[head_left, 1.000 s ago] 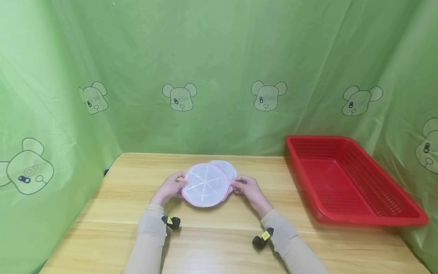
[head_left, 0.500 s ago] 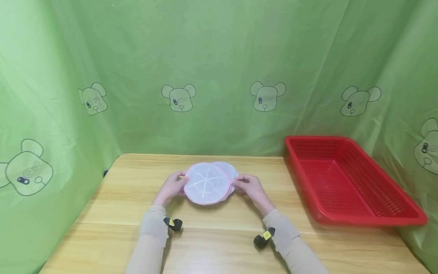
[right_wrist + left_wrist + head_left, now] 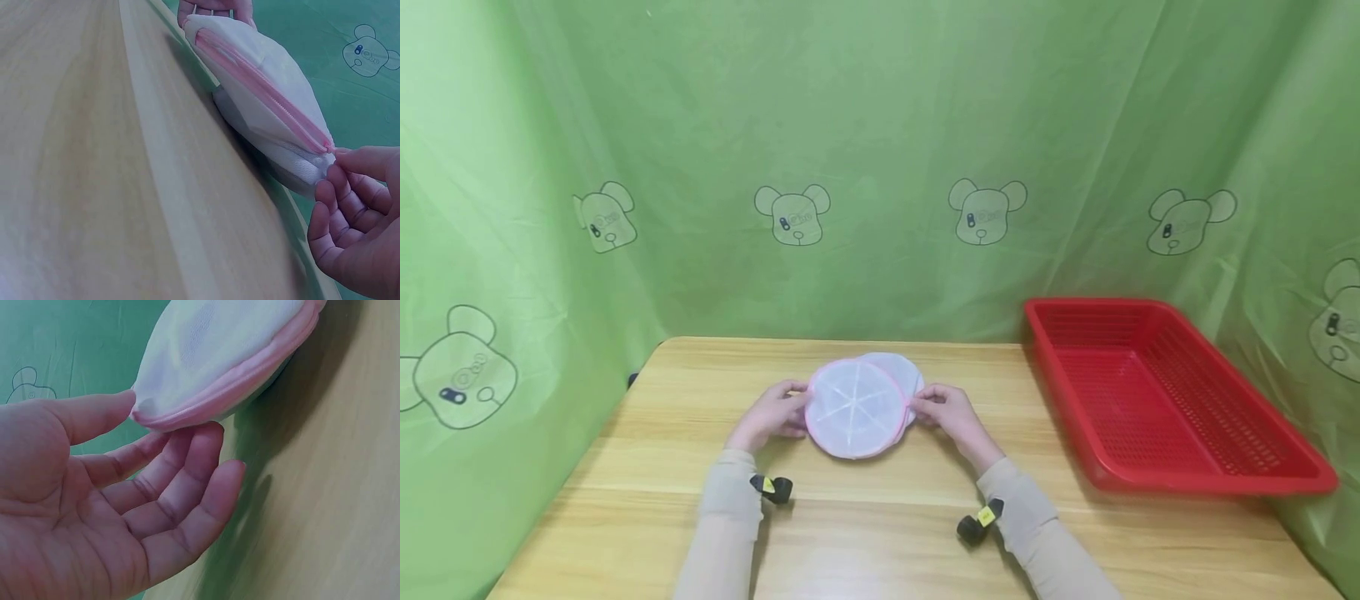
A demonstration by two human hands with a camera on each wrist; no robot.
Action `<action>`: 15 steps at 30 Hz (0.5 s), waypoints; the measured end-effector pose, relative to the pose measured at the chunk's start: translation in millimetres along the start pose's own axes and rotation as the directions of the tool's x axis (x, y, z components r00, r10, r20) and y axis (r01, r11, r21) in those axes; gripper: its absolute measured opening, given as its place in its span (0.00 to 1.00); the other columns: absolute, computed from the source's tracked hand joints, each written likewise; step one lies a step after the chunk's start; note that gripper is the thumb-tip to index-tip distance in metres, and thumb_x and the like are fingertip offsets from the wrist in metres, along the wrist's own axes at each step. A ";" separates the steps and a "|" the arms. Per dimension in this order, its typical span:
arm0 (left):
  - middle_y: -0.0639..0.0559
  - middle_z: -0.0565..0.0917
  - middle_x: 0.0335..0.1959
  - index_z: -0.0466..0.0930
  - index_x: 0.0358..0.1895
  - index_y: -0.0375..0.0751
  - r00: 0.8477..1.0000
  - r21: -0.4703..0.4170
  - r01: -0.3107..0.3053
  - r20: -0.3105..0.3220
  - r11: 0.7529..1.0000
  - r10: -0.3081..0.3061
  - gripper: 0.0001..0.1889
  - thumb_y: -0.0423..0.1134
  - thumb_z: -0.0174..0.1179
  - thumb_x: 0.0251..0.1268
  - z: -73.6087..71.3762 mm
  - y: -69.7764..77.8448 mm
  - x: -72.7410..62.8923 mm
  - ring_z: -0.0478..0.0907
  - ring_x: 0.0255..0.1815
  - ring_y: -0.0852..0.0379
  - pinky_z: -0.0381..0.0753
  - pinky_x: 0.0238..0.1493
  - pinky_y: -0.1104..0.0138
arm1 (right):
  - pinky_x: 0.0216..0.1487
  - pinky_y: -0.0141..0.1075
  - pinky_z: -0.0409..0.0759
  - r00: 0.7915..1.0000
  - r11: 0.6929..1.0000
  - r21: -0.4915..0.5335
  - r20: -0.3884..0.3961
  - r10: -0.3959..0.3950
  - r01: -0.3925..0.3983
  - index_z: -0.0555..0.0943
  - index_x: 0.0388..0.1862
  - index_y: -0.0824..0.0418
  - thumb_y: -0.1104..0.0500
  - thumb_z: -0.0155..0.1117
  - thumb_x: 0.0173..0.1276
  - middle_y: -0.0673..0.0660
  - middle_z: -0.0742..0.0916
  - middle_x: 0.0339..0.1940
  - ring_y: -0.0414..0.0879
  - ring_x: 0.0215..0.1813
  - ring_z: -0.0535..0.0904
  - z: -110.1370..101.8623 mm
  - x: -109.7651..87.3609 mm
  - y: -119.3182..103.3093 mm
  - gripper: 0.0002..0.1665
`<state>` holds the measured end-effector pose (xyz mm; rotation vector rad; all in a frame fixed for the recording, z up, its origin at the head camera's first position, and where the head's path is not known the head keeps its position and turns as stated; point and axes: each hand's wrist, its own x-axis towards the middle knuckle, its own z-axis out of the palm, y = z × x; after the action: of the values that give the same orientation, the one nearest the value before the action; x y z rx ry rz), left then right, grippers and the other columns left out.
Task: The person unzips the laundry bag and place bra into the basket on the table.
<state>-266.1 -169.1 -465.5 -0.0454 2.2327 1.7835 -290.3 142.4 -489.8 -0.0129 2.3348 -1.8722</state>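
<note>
A green curtain (image 3: 887, 92) is wrapping round the back and sides, and in front of it a wood-grained surface (image 3: 865, 542) is stretching towards the person. On the surface's right side a slotted red basket (image 3: 1210, 482) is sitting, its perforated floor showing from end to end. Two pale sleeves (image 3: 722, 533) are reaching in from the near edge. Between them, left of the basket and well apart from it, a round white pouch (image 3: 855, 408) is tilting over the middle of the surface (what it is containing, I cannot tell). A pale round panel (image 3: 901, 371) is peeking out behind and below it. The hands are staying apart: the left hand (image 3: 772, 410) is pinching the pouch's left rim, thumb above and fingers below, while the right hand (image 3: 951, 414) is pinching its right edge, where one end of the pink zipper (image 3: 275, 97) is lying.
</note>
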 end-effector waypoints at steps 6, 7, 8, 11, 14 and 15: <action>0.39 0.84 0.45 0.68 0.63 0.35 0.998 0.013 0.011 0.063 1.000 -0.011 0.22 0.42 0.53 0.72 -7.6 -4.1 -2.1 0.84 0.39 0.52 0.87 0.44 0.58 | 0.36 0.34 0.84 1.000 1.000 0.005 0.008 0.011 -0.011 0.82 0.41 0.69 0.61 0.69 0.61 0.49 0.84 0.26 0.44 0.30 0.79 0.7 -0.9 -0.3 0.13; 0.39 0.84 0.45 0.68 0.63 0.34 0.997 0.015 0.012 0.080 1.000 -0.013 0.22 0.42 0.53 0.72 -9.1 -4.9 -2.4 0.84 0.39 0.52 0.87 0.45 0.58 | 0.36 0.34 0.84 1.000 1.000 0.006 0.009 0.013 -0.013 0.82 0.41 0.69 0.61 0.69 0.61 0.49 0.84 0.26 0.44 0.30 0.79 0.8 -0.9 -0.3 0.13; 0.39 0.84 0.44 0.68 0.62 0.34 0.995 0.017 0.012 0.098 1.000 -0.013 0.22 0.42 0.53 0.72 -10.5 -5.5 -2.6 0.84 0.40 0.51 0.87 0.45 0.58 | 0.36 0.34 0.84 1.000 1.000 0.005 0.009 0.013 -0.013 0.82 0.41 0.69 0.61 0.69 0.61 0.49 0.84 0.26 0.44 0.30 0.79 0.9 -0.8 -0.1 0.13; 0.40 0.84 0.42 0.68 0.61 0.31 0.988 0.020 0.015 0.151 1.000 -0.018 0.22 0.41 0.54 0.71 -14.7 -7.2 -3.5 0.84 0.40 0.50 0.87 0.46 0.58 | 0.36 0.34 0.84 1.000 1.000 0.003 0.008 0.011 -0.011 0.82 0.41 0.69 0.61 0.69 0.61 0.49 0.85 0.26 0.43 0.30 0.79 1.0 -0.3 0.5 0.13; 0.41 0.84 0.41 0.69 0.60 0.30 0.979 0.033 0.012 0.201 0.999 -0.018 0.22 0.39 0.57 0.68 -17.7 -8.9 -4.5 0.84 0.39 0.51 0.88 0.44 0.59 | 0.36 0.34 0.84 1.000 1.000 -0.002 0.007 0.007 -0.007 0.82 0.41 0.69 0.61 0.69 0.61 0.49 0.85 0.26 0.43 0.30 0.79 1.0 0.0 1.0 0.13; 0.41 0.85 0.40 0.70 0.59 0.30 0.976 0.038 0.013 0.218 0.999 -0.021 0.21 0.39 0.58 0.68 -18.4 -9.5 -4.7 0.84 0.39 0.51 0.88 0.44 0.59 | 0.35 0.34 0.84 1.000 1.000 -0.004 0.007 0.006 -0.006 0.82 0.41 0.69 0.61 0.69 0.61 0.49 0.85 0.26 0.43 0.30 0.79 0.9 0.1 1.1 0.13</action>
<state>-263.3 -189.7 -469.8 0.1330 2.1011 1.6507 -290.2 141.7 -491.0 -0.0124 2.3308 -1.8620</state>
